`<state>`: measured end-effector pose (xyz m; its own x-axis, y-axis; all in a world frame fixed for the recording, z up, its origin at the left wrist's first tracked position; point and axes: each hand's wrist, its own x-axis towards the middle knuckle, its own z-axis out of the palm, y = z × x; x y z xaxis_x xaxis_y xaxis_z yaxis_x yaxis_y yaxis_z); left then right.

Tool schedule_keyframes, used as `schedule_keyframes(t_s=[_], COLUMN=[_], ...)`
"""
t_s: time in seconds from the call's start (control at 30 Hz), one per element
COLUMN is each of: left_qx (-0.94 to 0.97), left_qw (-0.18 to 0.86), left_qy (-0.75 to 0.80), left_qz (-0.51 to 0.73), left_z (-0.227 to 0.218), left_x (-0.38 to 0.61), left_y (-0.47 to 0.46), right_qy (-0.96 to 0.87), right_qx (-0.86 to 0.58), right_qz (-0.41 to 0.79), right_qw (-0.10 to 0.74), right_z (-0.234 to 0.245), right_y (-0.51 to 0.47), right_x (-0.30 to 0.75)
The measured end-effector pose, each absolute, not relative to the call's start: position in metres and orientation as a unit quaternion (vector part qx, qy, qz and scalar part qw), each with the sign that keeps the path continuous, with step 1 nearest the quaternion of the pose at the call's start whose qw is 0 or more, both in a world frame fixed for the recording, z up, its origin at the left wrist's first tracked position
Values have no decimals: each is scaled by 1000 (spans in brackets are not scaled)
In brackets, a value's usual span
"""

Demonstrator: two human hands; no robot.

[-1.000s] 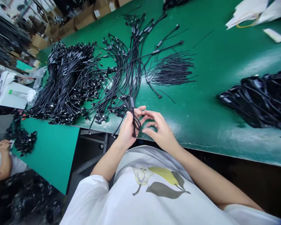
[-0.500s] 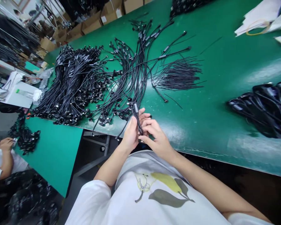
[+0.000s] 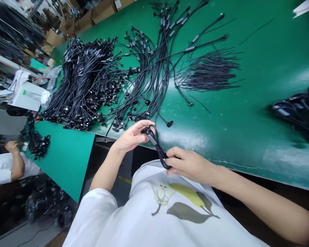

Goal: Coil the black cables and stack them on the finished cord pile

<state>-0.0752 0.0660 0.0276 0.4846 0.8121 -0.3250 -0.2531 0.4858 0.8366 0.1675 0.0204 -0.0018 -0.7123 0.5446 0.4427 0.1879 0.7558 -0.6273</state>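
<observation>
A folded black cable (image 3: 157, 148) with a grey sleeve on it hangs slantwise between my hands, just off the table's front edge. Its plug end lies between the thumb and fingers of my left hand (image 3: 131, 138). At the lower, looped end, my right hand (image 3: 192, 164) pinches the strands with curled fingers. Beyond my hands, loose black cables (image 3: 157, 79) with grey sleeves spread over the green table (image 3: 247, 120). One cable's black plug (image 3: 170, 124) points toward me near the edge.
A large heap of cables (image 3: 79, 82) covers the table's left part. Thin black ties (image 3: 211, 72) lie in a pile right of centre. A dark bundle (image 3: 298, 113) sits at far right. A co-worker's arm (image 3: 16, 164) is at a lower green table (image 3: 64, 154) on the left.
My hands have moved apart, the left one to the left and the right one down and right, with the folded cable stretched between them. The view has shifted slightly.
</observation>
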Motion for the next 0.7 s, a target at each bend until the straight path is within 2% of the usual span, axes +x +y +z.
schedule_keyframes(t_s=[0.1, 0.2, 0.43, 0.7], left_qx=[426, 441, 339, 425], left_qw=[759, 746, 756, 643], left_qy=[360, 368, 381, 447], left_qz=[336, 336, 411, 454], left_z=[33, 37, 31, 22], left_x=[-76, -67, -46, -46], left_y=[61, 55, 50, 44], right_qy=[-825, -795, -614, -368], right_qx=[-200, -194, -214, -270], right_qz=[410, 454, 646, 763], right_qw=[333, 353, 400, 459], right_z=[10, 18, 13, 3], right_y=[18, 17, 20, 20], right_x=[179, 183, 181, 174])
